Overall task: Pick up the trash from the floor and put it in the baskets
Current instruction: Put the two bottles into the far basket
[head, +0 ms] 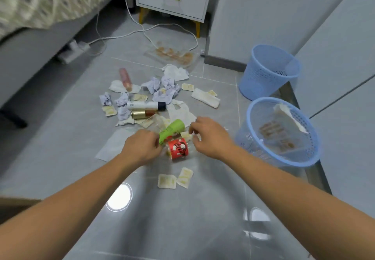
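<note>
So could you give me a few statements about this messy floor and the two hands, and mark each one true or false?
1. Two blue baskets stand at the right. True.
2. The nearer basket holds nothing. False: a wrapper and paper lie in it.
3. Both hands are down at the trash by the red can. True: left hand, right hand.
4. The green container lies in a basket. False: it is on the floor between the hands.
5. A white cable runs across the floor. True.
</note>
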### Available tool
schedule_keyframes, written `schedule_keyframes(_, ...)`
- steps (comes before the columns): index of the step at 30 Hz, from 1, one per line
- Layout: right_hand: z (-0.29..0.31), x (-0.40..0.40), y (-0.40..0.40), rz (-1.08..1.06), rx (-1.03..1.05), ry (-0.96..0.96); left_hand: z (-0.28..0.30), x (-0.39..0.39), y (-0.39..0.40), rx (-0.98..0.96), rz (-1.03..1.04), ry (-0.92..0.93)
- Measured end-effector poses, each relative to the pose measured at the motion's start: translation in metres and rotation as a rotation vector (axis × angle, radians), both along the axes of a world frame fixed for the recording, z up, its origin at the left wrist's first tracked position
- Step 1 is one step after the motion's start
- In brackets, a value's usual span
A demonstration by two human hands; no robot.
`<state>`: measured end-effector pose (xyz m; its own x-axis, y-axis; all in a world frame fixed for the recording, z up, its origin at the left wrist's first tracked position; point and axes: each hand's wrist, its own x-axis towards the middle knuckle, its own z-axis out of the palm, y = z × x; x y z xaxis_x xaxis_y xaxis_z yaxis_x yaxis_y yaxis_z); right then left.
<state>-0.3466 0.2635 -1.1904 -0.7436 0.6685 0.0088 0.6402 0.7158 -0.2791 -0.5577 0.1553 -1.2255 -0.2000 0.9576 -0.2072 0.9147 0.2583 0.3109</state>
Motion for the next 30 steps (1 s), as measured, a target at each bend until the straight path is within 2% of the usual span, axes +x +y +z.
schedule_keyframes(3, -0.046, -0.017, -0.019, 0.064, -0.061, -0.114, -0.031, -0.014, -0.015, -0.025, 0.088, -0.003)
schedule_keyframes(6, -0.077, -0.028, -0.025, 0.13, -0.052, -0.145, -0.057, -0.027, -0.021, 0.071, 0.172, 0.019)
schedule_keyframes(8, -0.09, -0.034, -0.025, 0.17, -0.048, -0.177, -0.066, -0.031, -0.018, 0.112, 0.234, -0.03)
schedule_keyframes(10, -0.099, -0.039, -0.025, 0.19, -0.024, -0.194, -0.071, -0.031, -0.011, 0.067, 0.257, -0.102)
schedule_keyframes(15, -0.106, -0.048, -0.026, 0.218, 0.097, -0.3, -0.085, -0.022, 0.007, -0.101, 0.209, -0.126)
schedule_keyframes(20, -0.106, -0.048, -0.025, 0.274, 0.195, -0.267, -0.091, -0.017, 0.011, 0.017, 0.216, -0.151)
schedule_keyframes(23, -0.085, -0.04, -0.019, 0.269, 0.166, -0.215, -0.069, -0.017, 0.006, 0.17, 0.233, -0.184)
schedule_keyframes(26, -0.043, -0.025, -0.014, 0.172, 0.1, -0.187, -0.021, -0.012, 0.005, 0.3, 0.282, -0.205)
schedule_keyframes(30, 0.028, 0.007, -0.004, 0.028, 0.008, -0.053, 0.064, 0.004, 0.018, 0.327, 0.272, -0.197)
